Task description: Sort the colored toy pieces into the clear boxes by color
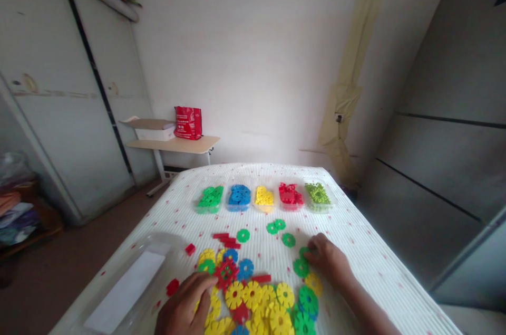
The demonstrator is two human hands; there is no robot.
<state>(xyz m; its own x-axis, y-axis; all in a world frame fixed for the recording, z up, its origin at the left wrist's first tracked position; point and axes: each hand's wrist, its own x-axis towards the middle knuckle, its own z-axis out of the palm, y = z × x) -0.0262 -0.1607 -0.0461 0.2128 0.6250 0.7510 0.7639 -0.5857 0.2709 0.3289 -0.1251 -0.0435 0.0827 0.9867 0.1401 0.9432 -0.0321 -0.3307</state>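
My left hand (pixel 185 303) rests at the near left edge of a pile of notched plastic discs, its fingers bent and thumb apart. Nothing shows in its grasp. Beside its fingertips lie yellow discs (pixel 213 306) and a red square lattice piece (pixel 226 270). Right of the pile, my right hand (pixel 326 256) has its fingers closed at the edge of a green disc (pixel 304 252), partly covered by them. Another green disc (pixel 301 268) and a yellow disc (pixel 314 283) lie just below that hand.
Across the table's far side stand clear tubs of green (pixel 211 198), blue (pixel 239 196), yellow (pixel 264 198), red (pixel 290 197) and light green (pixel 317 195) pieces. A clear tray (pixel 158 269) with a white sheet (pixel 126 290) lies left. Red strips (pixel 227 240) and loose green discs (pixel 288 240) are mid-table.
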